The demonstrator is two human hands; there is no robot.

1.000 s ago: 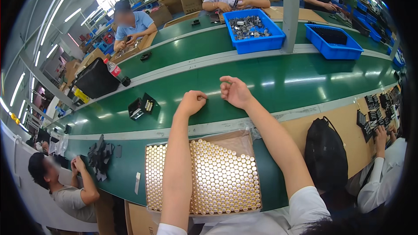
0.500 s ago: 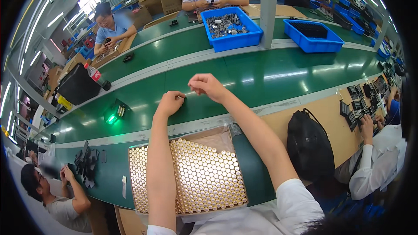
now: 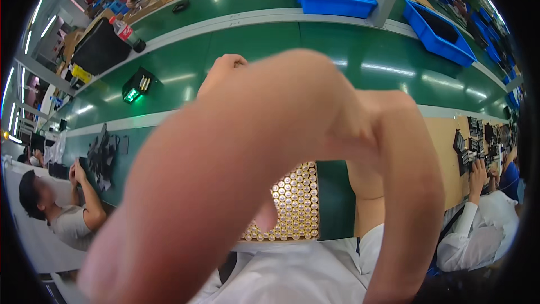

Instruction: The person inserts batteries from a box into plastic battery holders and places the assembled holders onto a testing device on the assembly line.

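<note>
Close to the camera, my right hand [image 3: 225, 152] looms large and blurred across the middle, its thumb hanging down. Its fingers are too smeared to read. Beyond it, over the green belt, my left hand [image 3: 221, 72] shows only in part, with fingers curled in; whatever they hold is hidden. The left forearm is covered by the right hand. Below lies a box of upright cylindrical battery cells [image 3: 298, 205], mostly hidden by the right hand. On the belt to the left stands a black device [image 3: 135, 81] with a lit green display and metallic cells beside it.
A soda bottle [image 3: 126, 34] and a black case [image 3: 100, 46] stand at the far left. Blue bins [image 3: 332, 7] of parts sit beyond the belt. Dark strips [image 3: 102, 157] lie left, near a seated person. Black parts [image 3: 478, 138] lie by a co-worker at right.
My right hand has come back from the belt up close to the camera, covering much of the cell box. My left hand stays over the belt. The view has shifted downward.
</note>
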